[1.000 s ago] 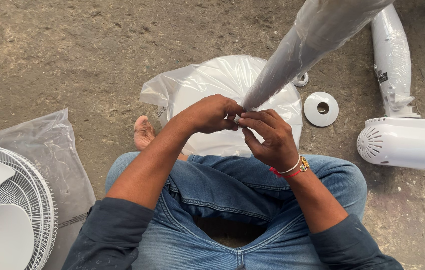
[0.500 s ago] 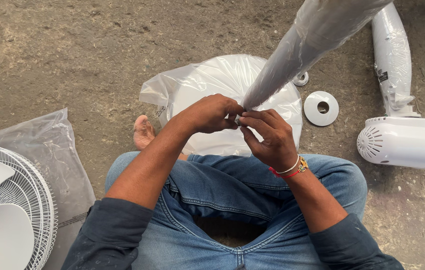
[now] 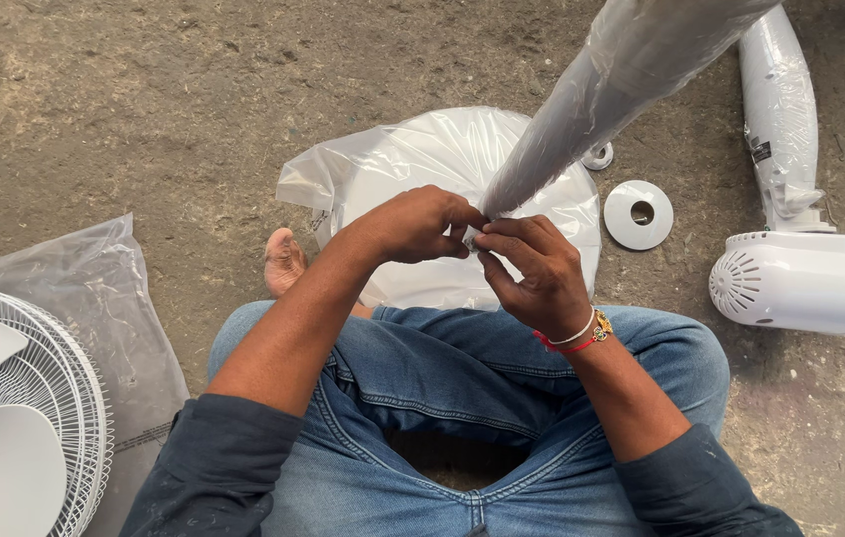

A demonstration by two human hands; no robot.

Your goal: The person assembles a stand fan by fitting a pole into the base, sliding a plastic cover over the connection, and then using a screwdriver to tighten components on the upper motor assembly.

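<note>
Concrete floor (image 3: 124, 109), person sitting cross-legged in jeans, bare foot (image 3: 283, 261) out front. Big round base (image 3: 422, 159) in a clear bag lies on the floor just past the hands. Fan grille (image 3: 54, 398) with white blades sits at far left on another plastic bag (image 3: 114, 298). White motor housing (image 3: 800, 280) lies at right, its bagged neck (image 3: 780, 109) running up from it. Long pole (image 3: 621, 80), wrapped in clear plastic, slants from top right down to the hands; its low end meets both grips right at the fingertips, over the base. Left hand (image 3: 417, 224) pinches the pole's plastic end, fingers curled tight. Right hand (image 3: 532, 268) pinches the same end from below, touching the left. White ring (image 3: 639, 214) and smaller cap (image 3: 598, 155) lie right of the base, apart from the hands.
</note>
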